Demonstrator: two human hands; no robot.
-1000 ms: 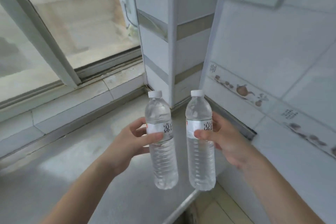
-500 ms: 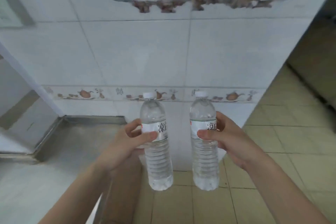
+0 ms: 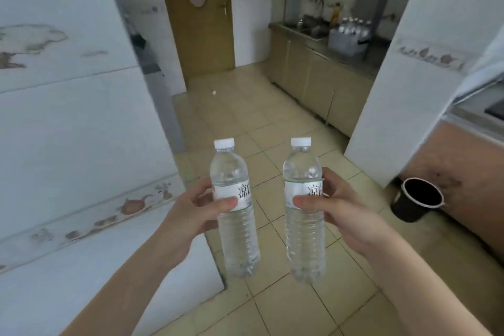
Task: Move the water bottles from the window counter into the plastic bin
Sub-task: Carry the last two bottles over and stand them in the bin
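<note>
clear bottles (image 3: 237, 215) (white caps) — black bin (image 3: 416, 199), beige floor (image 3: 245, 117)

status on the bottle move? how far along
Done: the bin on the far counter already holds several bottles. In hand: left hand grips one bottle, right hand grips another, both upright over the floor. Left: carry these two to the bin. Window counter not in view.

Left bottle (image 3: 236, 210): clear, white cap, white label band, upright, in your left hand (image 3: 188, 215), gripped at label. Right bottle (image 3: 305, 213): same look, upright, in your right hand (image 3: 343, 213), gripped at label. Plastic bin (image 3: 347, 41): pale, far beyond both hands on desk, more capped bottles standing inside.
</note>
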